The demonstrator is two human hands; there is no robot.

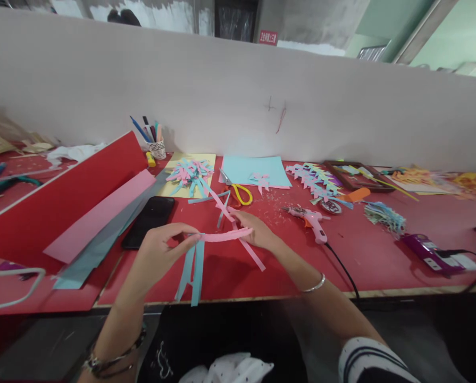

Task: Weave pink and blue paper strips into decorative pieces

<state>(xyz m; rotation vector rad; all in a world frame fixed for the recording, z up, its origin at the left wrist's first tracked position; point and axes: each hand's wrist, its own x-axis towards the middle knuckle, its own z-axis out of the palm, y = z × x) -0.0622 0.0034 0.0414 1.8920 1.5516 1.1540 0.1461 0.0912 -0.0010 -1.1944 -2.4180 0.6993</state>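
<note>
My left hand (pixel 166 246) pinches the joint where blue paper strips (pixel 198 274) meet a pink paper strip (pixel 222 235). The blue strips hang down over the red table. With fingers closed, my right hand (pixel 256 230) grips the other end of the pink strip, which spans the gap between my hands. More pink strips trail from around my right fingers, one toward the table front, one toward a pile of pink and blue paper pieces (pixel 192 174). Yellow-handled scissors (pixel 240 192) lie just beyond my right hand. Right of it rests a pink glue gun (pixel 310 221).
A black phone (pixel 150 221) lies left, beside long pink (pixel 106 213) and blue paper sheets leaning on a red board (pixel 70 191). A pen cup (pixel 157 148) and light blue paper (pixel 257 166) stand behind. Fringed paper (pixel 317 181) and a purple power strip (pixel 433 254) are right.
</note>
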